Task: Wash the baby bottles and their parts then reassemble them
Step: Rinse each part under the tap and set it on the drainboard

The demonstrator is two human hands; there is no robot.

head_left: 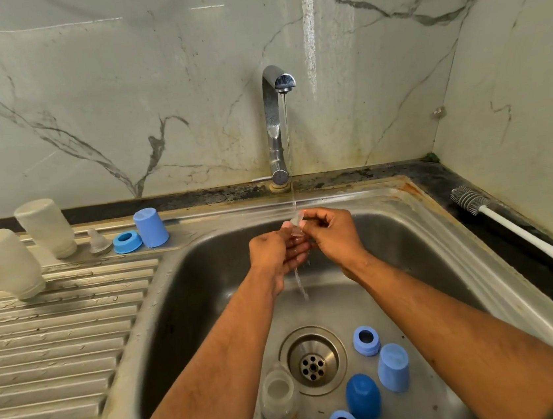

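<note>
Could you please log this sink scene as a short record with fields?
water: running from the tap
left hand: cupped under the stream, supporting the clear teat
right hand: pinch grip on the clear teat
draining board: two inverted bottles, a teat, a blue ring, a blue cap
sink basin: one bottle, two blue rings, two blue caps
counter on the right: bottle brush
</note>
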